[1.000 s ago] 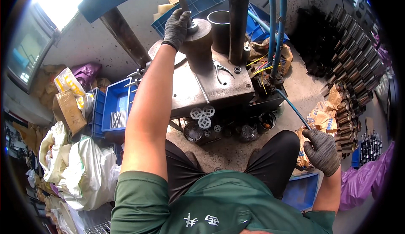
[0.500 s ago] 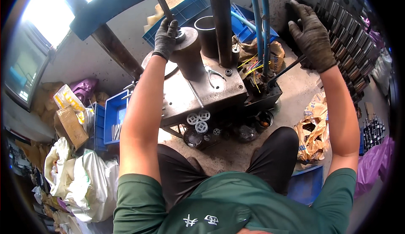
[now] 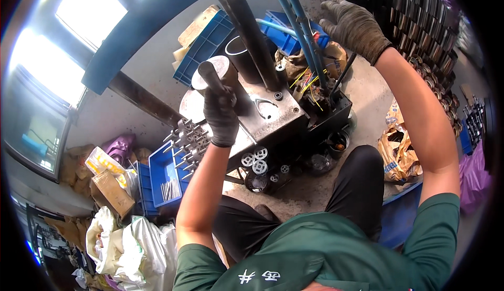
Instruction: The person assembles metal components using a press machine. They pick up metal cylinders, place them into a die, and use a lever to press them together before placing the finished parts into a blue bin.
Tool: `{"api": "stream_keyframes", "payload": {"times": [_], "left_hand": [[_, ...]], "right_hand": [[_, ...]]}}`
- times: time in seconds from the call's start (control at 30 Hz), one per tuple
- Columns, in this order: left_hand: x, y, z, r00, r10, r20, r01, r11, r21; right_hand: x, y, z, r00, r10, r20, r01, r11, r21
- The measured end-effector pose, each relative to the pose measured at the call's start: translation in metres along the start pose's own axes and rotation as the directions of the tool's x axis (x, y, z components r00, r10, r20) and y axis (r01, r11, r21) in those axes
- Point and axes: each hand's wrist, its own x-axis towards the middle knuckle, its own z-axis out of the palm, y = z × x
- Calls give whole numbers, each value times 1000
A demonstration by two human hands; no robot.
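My left hand (image 3: pixel 220 117), in a dark grey work glove, is closed around a thick dark metal rod (image 3: pixel 211 76). The rod points up and away, in front of a thick metal cylinder (image 3: pixel 229 69) on the steel press bed (image 3: pixel 278 113). What lies under my fingers is hidden. My right hand (image 3: pixel 358 31), also gloved, is raised at the upper right with its fingers apart and nothing in it. Below it, a black lever (image 3: pixel 345 73) slants up from the machine, apart from the hand. Snap-ring-type pliers (image 3: pixel 266 108) and a small ring (image 3: pixel 278 96) lie on the bed.
A dark press column (image 3: pixel 247 34) and blue pipes (image 3: pixel 307 34) rise beyond the bed. Shafted metal parts (image 3: pixel 190 140) cluster at its left, by a blue crate (image 3: pixel 167 173) holding thin rods. Round slotted discs (image 3: pixel 259 166) sit below its front edge. Stacked metal cylinders (image 3: pixel 420 18) stand far right.
My left hand has come down and nearer from the cylinder's top, with the rod in it. My right hand has shifted left, away from over the lever. The view has turned slightly.
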Motion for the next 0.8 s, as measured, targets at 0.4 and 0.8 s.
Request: {"api": "stream_keyframes", "payload": {"times": [0.4,0.8], "left_hand": [[-129,-31,57,120,-972,-204,844,208,-494],[-160,-61,31,41,-990,-133,832,108,-545]], "right_hand": [[-33,9,-1,999,-5,-53,19,967,255],[-76,21,-4,997,-62,-55,82,845,528]]}}
